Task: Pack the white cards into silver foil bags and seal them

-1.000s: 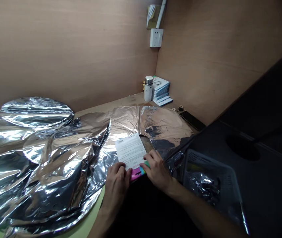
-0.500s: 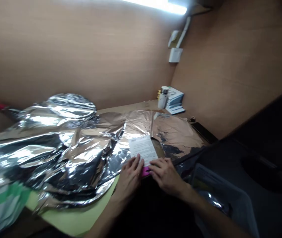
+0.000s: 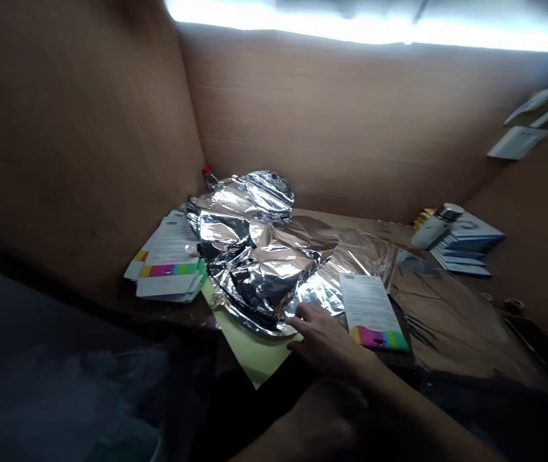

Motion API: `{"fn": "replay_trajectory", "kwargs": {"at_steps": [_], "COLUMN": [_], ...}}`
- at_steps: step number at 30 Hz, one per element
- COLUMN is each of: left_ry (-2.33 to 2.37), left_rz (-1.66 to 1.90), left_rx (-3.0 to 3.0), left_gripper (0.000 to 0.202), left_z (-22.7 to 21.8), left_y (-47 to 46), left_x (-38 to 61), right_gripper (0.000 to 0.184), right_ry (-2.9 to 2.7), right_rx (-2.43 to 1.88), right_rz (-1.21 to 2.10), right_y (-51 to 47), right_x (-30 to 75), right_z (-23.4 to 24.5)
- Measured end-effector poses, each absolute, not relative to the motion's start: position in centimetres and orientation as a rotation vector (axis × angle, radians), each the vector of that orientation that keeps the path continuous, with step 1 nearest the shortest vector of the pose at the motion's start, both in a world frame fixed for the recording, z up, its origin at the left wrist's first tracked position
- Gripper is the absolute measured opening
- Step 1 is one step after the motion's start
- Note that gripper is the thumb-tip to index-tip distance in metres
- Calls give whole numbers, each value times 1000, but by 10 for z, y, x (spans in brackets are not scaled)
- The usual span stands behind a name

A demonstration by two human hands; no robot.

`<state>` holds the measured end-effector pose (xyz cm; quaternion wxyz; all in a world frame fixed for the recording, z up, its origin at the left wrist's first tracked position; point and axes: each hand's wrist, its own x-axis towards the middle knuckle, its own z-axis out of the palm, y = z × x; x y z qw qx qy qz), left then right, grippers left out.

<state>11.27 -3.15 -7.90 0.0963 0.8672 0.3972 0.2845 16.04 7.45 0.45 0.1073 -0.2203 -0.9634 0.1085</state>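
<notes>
A white printed card with a rainbow stripe (image 3: 373, 311) lies on crinkled silver foil sheets (image 3: 259, 256) spread over the desk. My right hand (image 3: 325, 340) rests just left of the card, fingers stretched flat toward the near edge of the foil pile, where a light green sheet (image 3: 249, 350) shows beneath. It holds nothing. My left hand (image 3: 326, 414) is a dark, blurred shape low in the shadow below the right hand; its fingers cannot be made out.
A stack of similar striped cards (image 3: 171, 266) sits at the left corner. A white bottle (image 3: 435, 226) and stacked booklets (image 3: 469, 247) stand at the right, with a dark phone (image 3: 538, 346) nearer. Wooden walls (image 3: 86, 128) enclose the desk.
The view has swung left. Both hands have let go of the card, which lies free on the foil. My right hand has moved left to the foil edge; my left hand has dropped into shadow.
</notes>
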Motion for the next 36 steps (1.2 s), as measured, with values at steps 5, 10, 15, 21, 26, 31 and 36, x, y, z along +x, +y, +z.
{"fn": "replay_trajectory", "kwargs": {"at_steps": [5,10,15,21,26,31,36], "left_ry": [1342,1849,1991,2040,1863,1834,1885], "left_rz": [1168,1057,690,609,707,951,1003], "left_rx": [2434,2348,2439,2404,2638,2633,2638], "left_gripper": [23,31,40,55,35,54,50], "left_z": [-62,-39,-52,-45,-38,-66,-83], "left_y": [-75,-34,7,16,-12,-54,-58], "left_x": [23,-70,-94,-98,-80,-41,-38], "right_gripper": [26,24,20,23,57,57,58], "right_ry": [-2917,-2871,-2821,-2916,-2955,-3003,-2997], "right_rx": [-657,-847,-897,-703,-630,-623,-630], "right_rz": [212,442,549,808,508,281,191], "right_y": [97,135,176,187,166,165,168], "right_x": [129,118,103,138,179,185,183], "right_z": [-16,-23,-13,5,-1,-11,-12]}}
